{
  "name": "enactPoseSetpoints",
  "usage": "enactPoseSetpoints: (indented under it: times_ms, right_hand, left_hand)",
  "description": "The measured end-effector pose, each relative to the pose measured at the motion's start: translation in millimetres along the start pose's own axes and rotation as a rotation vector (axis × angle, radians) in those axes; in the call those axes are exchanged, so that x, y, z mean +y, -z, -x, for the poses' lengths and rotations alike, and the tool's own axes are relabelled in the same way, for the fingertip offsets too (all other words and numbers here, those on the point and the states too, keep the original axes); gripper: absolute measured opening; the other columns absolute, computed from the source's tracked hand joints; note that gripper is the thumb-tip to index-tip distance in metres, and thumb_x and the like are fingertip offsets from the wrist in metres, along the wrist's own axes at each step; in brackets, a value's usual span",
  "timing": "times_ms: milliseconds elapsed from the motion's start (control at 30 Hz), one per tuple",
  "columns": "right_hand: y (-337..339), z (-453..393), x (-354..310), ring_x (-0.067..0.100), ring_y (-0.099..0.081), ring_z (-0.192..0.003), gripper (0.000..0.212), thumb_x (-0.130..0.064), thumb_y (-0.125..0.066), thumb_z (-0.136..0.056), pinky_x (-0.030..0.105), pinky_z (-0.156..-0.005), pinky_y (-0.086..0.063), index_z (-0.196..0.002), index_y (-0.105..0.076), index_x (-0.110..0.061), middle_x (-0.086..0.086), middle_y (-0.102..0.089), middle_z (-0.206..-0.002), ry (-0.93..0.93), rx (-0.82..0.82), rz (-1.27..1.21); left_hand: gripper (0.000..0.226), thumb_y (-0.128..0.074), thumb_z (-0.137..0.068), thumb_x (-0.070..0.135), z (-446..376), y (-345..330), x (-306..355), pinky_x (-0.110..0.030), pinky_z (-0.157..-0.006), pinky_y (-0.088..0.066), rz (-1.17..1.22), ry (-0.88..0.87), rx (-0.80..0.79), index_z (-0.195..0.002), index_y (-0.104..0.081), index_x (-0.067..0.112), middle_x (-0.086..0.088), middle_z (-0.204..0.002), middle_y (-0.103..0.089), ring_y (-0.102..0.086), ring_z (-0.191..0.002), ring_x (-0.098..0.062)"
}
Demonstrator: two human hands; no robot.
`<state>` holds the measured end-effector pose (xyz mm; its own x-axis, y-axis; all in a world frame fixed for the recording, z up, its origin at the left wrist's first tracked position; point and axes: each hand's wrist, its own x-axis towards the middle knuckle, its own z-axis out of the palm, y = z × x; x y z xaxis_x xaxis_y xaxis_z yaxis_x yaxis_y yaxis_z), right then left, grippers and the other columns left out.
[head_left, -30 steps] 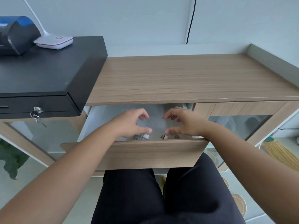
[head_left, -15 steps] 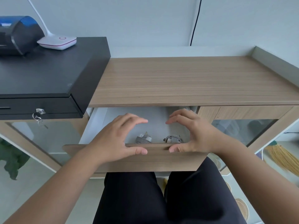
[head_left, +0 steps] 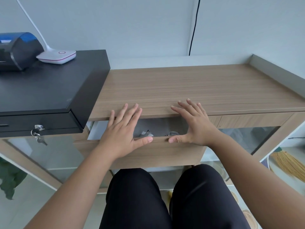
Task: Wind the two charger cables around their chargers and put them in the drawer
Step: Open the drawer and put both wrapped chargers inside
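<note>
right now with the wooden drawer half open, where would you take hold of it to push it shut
Probably the top edge of the light wood drawer front, from the near side. No handle shows, the panel is flat and wide, and the left hand and right hand already rest there, thumbs on the edge, either side of the middle.

Black cash box (head_left: 49, 90) with keys (head_left: 38, 134) at left, lamp base (head_left: 57, 55) and printer (head_left: 17, 50) on top. Black cable (head_left: 193, 30) down wall. Broom (head_left: 290, 164) at right.
</note>
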<state>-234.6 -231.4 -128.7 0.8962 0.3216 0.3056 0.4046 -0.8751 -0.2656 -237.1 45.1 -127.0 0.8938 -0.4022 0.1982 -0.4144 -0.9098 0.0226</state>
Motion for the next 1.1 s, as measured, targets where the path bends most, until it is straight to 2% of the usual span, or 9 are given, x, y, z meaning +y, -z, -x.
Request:
enactPoseSetpoints:
  times_ms: [67, 167, 333, 400, 533, 633, 733, 933, 1100]
  right_hand:
    - [-1, -3, 2, 0.020, -0.008, -0.149, 0.115, -0.092, -0.045, -0.052, 0.043, -0.119, 0.004, -0.148, -0.027, -0.032, -0.004, -0.025, -0.157, -0.016, -0.025, -0.015]
    - [-2, -7, 6, 0.019, -0.021, -0.146, 0.116, -0.095, -0.042, -0.050, 0.042, -0.119, -0.005, -0.145, -0.037, -0.029, -0.005, -0.033, -0.152, -0.013, 0.009, -0.018]
    - [-7, -11, 9, 0.019, -0.043, -0.131, 0.100, -0.089, -0.050, -0.054, 0.045, -0.111, -0.031, -0.132, -0.055, -0.028, -0.006, -0.049, -0.139, -0.012, 0.121, -0.063]
    - [-11, -12, 10, 0.019, -0.049, -0.126, 0.089, -0.084, -0.054, -0.058, 0.039, -0.107, -0.034, -0.128, -0.059, -0.029, -0.007, -0.054, -0.135, -0.013, 0.168, -0.074]
    - [-17, -14, 12, 0.019, -0.053, -0.120, 0.070, -0.069, -0.065, -0.065, 0.033, -0.098, -0.033, -0.123, -0.062, -0.030, -0.008, -0.057, -0.131, -0.013, 0.237, -0.092]
    - [-23, -15, 13, 0.021, -0.054, -0.119, 0.057, -0.046, -0.079, -0.069, 0.033, -0.096, -0.032, -0.122, -0.063, -0.030, -0.008, -0.059, -0.129, -0.018, 0.285, -0.070]
    - [-29, -16, 13, 0.023, -0.056, -0.118, 0.051, -0.034, -0.081, -0.070, 0.032, -0.093, -0.033, -0.119, -0.065, -0.031, -0.008, -0.061, -0.126, -0.036, 0.331, -0.056]
    - [-35, -18, 13, 0.024, -0.059, -0.114, 0.046, -0.028, -0.080, -0.071, 0.035, -0.090, -0.035, -0.115, -0.067, -0.030, -0.007, -0.064, -0.122, -0.051, 0.397, -0.023]
    - [-34, -17, 10, 0.022, -0.058, -0.115, 0.045, -0.028, -0.079, -0.072, 0.035, -0.092, -0.035, -0.115, -0.066, -0.031, -0.008, -0.063, -0.122, -0.080, 0.380, -0.042]
  left_hand:
    - [0.103, -0.010, -0.075, 0.090, -2, -3, -1, -0.052, -0.119, 0.009, 0.016, 0.037, -0.028, -0.153, 0.012, 0.028, 0.012, -0.161, 0.017, 0.022, -0.147, -0.015]
    - [0.098, -0.008, -0.076, 0.089, -3, -6, -1, -0.053, -0.119, 0.006, 0.027, 0.052, -0.009, -0.154, 0.006, 0.031, 0.013, -0.162, 0.010, 0.011, -0.150, -0.016]
    - [0.088, -0.018, -0.081, 0.084, -9, -13, 0, -0.053, -0.119, -0.012, 0.042, 0.070, 0.143, -0.150, -0.029, 0.030, 0.007, -0.158, -0.028, -0.024, -0.147, -0.023]
    - [0.081, -0.023, -0.084, 0.079, -11, -18, 2, -0.053, -0.117, -0.019, 0.056, 0.091, 0.213, -0.144, -0.041, 0.029, 0.005, -0.153, -0.040, -0.034, -0.142, -0.026]
    - [0.063, -0.029, -0.091, 0.067, -15, -31, 4, -0.051, -0.113, -0.025, 0.072, 0.122, 0.343, -0.135, -0.053, 0.028, 0.004, -0.143, -0.053, -0.045, -0.134, -0.027]
    - [0.053, -0.038, -0.093, 0.060, -18, -39, 4, -0.049, -0.110, -0.027, 0.089, 0.127, 0.450, -0.128, -0.060, 0.028, 0.005, -0.135, -0.059, -0.051, -0.127, -0.027]
    - [0.045, -0.046, -0.092, 0.054, -21, -45, 2, -0.049, -0.107, -0.031, 0.070, 0.129, 0.524, -0.123, -0.064, 0.027, 0.006, -0.130, -0.063, -0.055, -0.122, -0.026]
    - [0.037, -0.048, -0.093, 0.049, -24, -48, 3, -0.047, -0.104, -0.030, 0.069, 0.149, 0.556, -0.118, -0.066, 0.027, 0.007, -0.127, -0.064, -0.056, -0.119, -0.025]
    - [0.039, -0.042, -0.096, 0.047, -22, -46, 7, -0.047, -0.107, -0.027, 0.105, 0.160, 0.523, -0.120, -0.064, 0.027, 0.007, -0.129, -0.062, -0.053, -0.122, -0.025]
